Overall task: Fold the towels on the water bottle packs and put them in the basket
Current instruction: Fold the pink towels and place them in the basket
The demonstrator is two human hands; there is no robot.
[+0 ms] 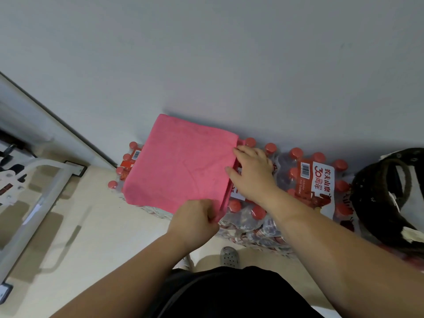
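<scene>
Pink towel [181, 164] lies folded on the water bottle packs [314, 180]. Left hand [195, 222] pinches its near corner; right hand [252, 175] presses its right edge, fingers straight. Bumpy caps could skew the fold.

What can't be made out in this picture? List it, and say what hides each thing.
Head view:
The bottle pack under the pink towel: covered by it; only red caps show at the left.
The basket: cut by the right edge; inside too dark to see contents.
The left hand: fingertips hidden behind the hand at the towel's near corner.
The label on the right pack: small print too small.
</scene>
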